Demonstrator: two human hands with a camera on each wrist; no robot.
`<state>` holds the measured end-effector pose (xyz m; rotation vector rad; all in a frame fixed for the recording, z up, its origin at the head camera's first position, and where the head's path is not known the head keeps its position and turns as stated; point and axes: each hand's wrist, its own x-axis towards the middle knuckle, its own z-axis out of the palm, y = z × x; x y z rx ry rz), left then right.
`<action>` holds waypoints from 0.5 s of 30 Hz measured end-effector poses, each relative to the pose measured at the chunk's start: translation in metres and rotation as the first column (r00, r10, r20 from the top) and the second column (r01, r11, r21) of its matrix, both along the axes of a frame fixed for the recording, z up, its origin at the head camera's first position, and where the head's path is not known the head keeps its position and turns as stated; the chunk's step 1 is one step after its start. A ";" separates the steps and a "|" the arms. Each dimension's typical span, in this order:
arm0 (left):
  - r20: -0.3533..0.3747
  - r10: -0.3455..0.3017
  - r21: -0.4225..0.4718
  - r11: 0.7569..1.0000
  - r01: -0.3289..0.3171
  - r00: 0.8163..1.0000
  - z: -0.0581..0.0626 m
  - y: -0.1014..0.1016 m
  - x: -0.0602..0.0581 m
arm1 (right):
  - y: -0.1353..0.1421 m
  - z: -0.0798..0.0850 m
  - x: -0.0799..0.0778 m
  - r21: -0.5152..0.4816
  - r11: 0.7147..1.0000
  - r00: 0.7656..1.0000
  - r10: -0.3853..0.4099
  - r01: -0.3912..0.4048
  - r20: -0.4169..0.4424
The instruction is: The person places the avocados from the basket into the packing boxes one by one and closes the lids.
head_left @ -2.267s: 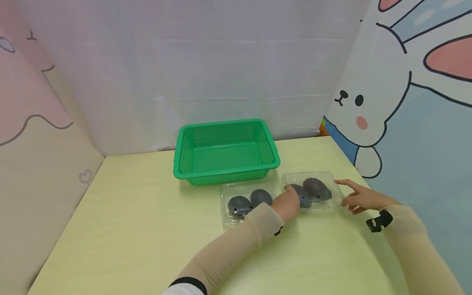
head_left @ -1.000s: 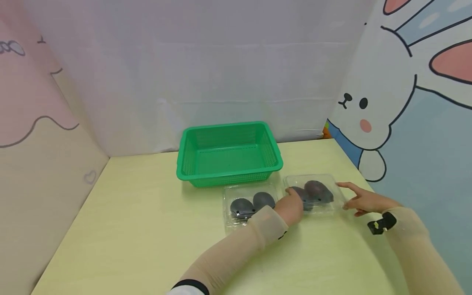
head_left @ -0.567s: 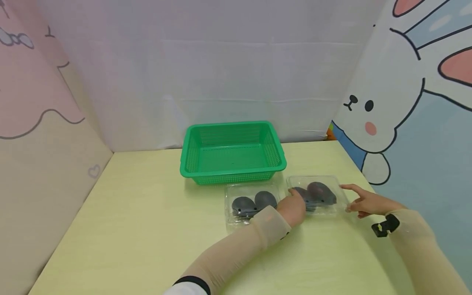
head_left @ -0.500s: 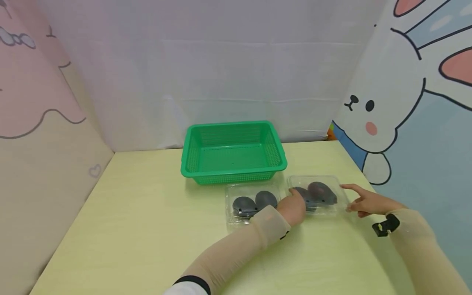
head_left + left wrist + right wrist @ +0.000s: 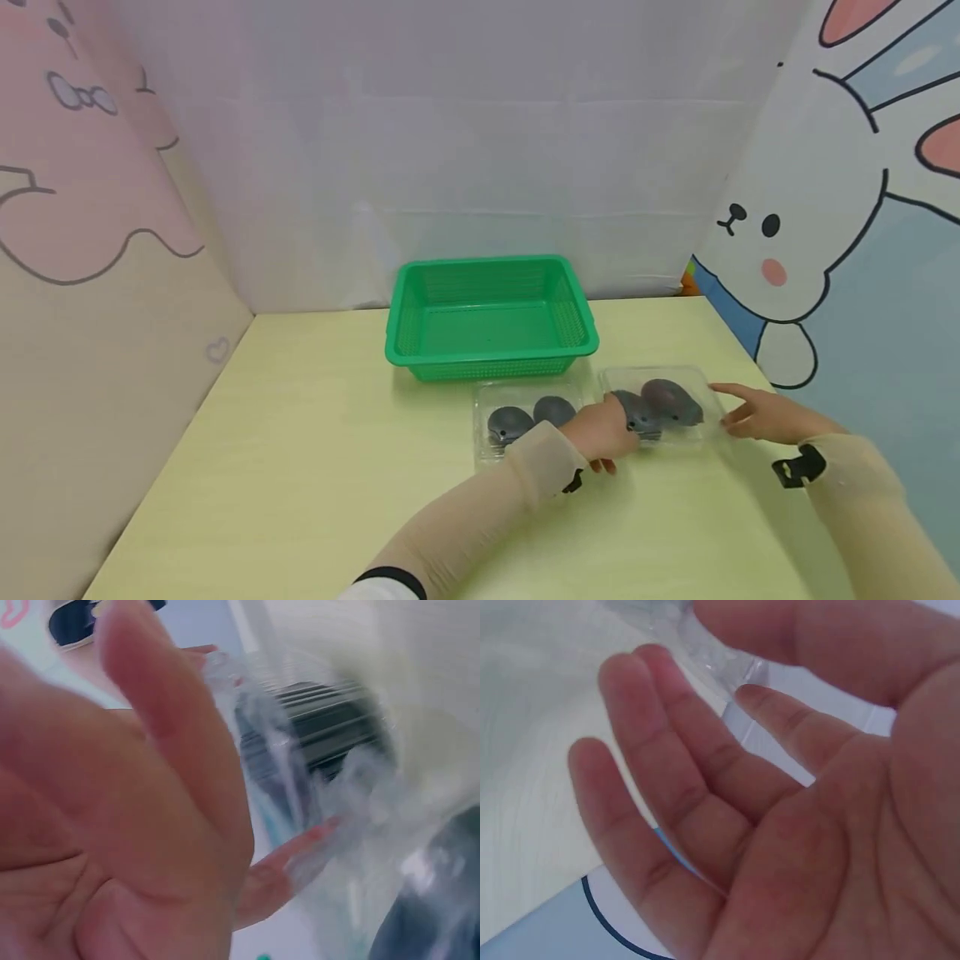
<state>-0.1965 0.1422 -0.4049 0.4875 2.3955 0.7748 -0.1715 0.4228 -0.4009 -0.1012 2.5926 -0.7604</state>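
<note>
In the head view a clear plastic clamshell box [image 5: 630,379] sits at the right of the table, with dark oval fruits [image 5: 671,402] inside, one reddish. My left hand [image 5: 603,427] is at its left side, index finger extended against the plastic and thumb apart in the left wrist view. At the box's right side is my right hand [image 5: 772,414]; index and thumb tips touch the edge, the other fingers relaxed in the right wrist view. A second clear box [image 5: 525,393] with similar fruits [image 5: 510,425] lies to the left, partly hidden by my left forearm.
Behind the boxes a green plastic basket [image 5: 491,367] stands near the white back curtain [image 5: 480,167]. The pale yellow table [image 5: 315,467] meets a cartoon-printed wall panel [image 5: 795,250] on the right, close to my right hand.
My left hand has turned and its lower fingers now show below the palm. My right hand stays at the box's right edge. The view has shifted slightly; boxes and basket keep their places.
</note>
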 end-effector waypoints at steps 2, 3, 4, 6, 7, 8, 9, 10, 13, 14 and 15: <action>-0.015 -0.005 0.072 0.997 0.006 1.000 0.005 -0.008 -0.001 | -0.001 0.005 0.000 0.038 0.999 1.000 0.018 -0.017 -0.024; -0.036 -0.005 0.118 0.993 0.009 0.999 0.007 -0.013 -0.002 | -0.002 0.007 0.001 0.053 0.998 0.999 0.026 -0.024 -0.038; -0.069 -0.004 0.162 0.987 0.015 0.998 0.009 -0.018 -0.003 | -0.002 0.009 0.002 0.065 0.998 0.998 0.032 -0.028 -0.059; -0.184 0.013 0.230 0.973 0.031 0.983 0.014 -0.028 -0.006 | -0.004 0.012 0.003 0.100 0.995 0.993 0.042 -0.030 -0.115; -0.253 0.030 0.258 0.965 0.037 0.967 0.016 -0.033 -0.008 | -0.005 0.013 0.002 0.122 0.992 0.987 0.047 -0.029 -0.151; -0.316 0.051 0.287 0.957 0.045 0.947 0.019 -0.039 -0.010 | -0.007 0.015 0.001 0.141 0.990 0.981 0.050 -0.023 -0.187; -0.378 0.075 0.308 0.950 0.049 0.923 0.021 -0.046 -0.013 | -0.009 0.016 -0.001 0.158 0.987 0.972 0.054 -0.018 -0.227; -0.437 0.100 0.319 0.946 0.050 0.894 0.024 -0.052 -0.016 | -0.011 0.017 -0.003 0.174 0.985 0.963 0.058 -0.011 -0.265; -0.513 0.179 0.375 0.926 0.032 0.839 0.031 -0.073 -0.027 | -0.019 0.020 -0.012 0.191 0.982 0.931 0.071 -0.001 -0.358; -0.508 0.204 0.400 0.916 0.020 0.837 0.034 -0.079 -0.030 | -0.022 0.021 -0.014 0.187 0.982 0.923 0.072 0.000 -0.378; -0.503 0.227 0.420 0.907 0.006 0.834 0.037 -0.086 -0.034 | -0.025 0.021 -0.017 0.185 0.983 0.915 0.075 0.000 -0.397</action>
